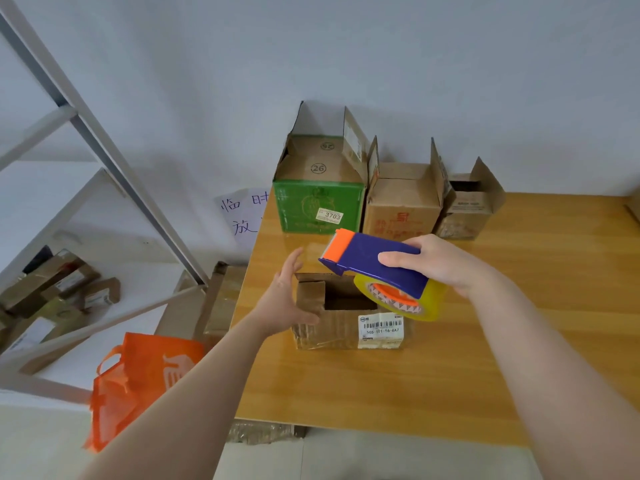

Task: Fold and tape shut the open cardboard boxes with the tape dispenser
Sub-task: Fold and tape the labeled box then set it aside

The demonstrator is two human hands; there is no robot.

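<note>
A small open cardboard box (332, 332) with a white barcode label sits near the middle of the wooden table (381, 386). My left hand (285, 299) is at its left side, fingers straight, the thumb against the box's front left corner. My right hand (446, 263) grips a blue and orange tape dispenser (374, 265) with a yellowish tape roll, held just above the box's right half. Three more open boxes stand at the back: a green one (318, 206), a brown one (401, 209) and a smaller one (464, 213).
The wall runs close behind the back boxes. Left of the table stand a white metal shelf (86, 140) holding parcels, an orange bag (138, 379) on the floor and cardboard leaning against the table's left edge. A handwritten paper sheet (242, 213) hangs on the wall.
</note>
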